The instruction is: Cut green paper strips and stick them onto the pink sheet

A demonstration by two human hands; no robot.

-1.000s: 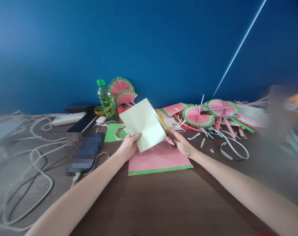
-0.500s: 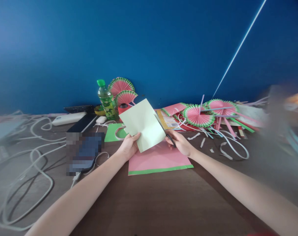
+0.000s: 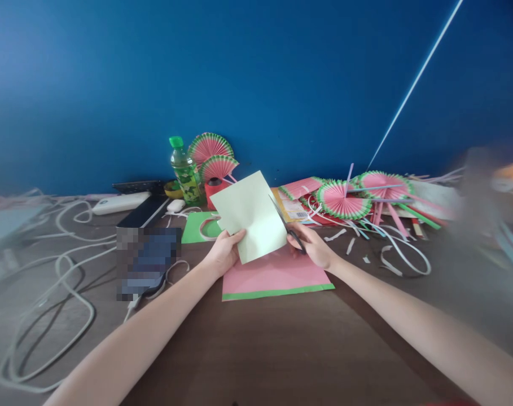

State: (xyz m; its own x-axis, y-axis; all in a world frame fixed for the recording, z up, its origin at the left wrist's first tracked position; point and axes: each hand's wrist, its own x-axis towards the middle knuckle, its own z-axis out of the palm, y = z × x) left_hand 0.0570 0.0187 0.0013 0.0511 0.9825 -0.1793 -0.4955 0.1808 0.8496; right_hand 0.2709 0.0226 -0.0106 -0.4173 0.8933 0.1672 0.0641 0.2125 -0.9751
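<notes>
My left hand [image 3: 223, 255] pinches the lower left corner of a pale green sheet of paper [image 3: 250, 215] and holds it tilted above the table. My right hand [image 3: 314, 246] grips black scissors [image 3: 286, 225], whose blades run along the sheet's right edge. Flat on the brown table under both hands lies a pink sheet with a green strip [image 3: 276, 276] along its near edge.
Pink and green pleated paper fans [image 3: 343, 198] and loose paper strips [image 3: 402, 256] lie at the right. A green bottle [image 3: 184, 171] stands by the blue wall, with more fans [image 3: 211, 152] beside it. White cables [image 3: 57, 282] and a phone [image 3: 148, 256] lie at the left.
The scissors' blades have moved a little further up the sheet's right edge. Both hands otherwise hold nearly the same place; the view shifted slightly.
</notes>
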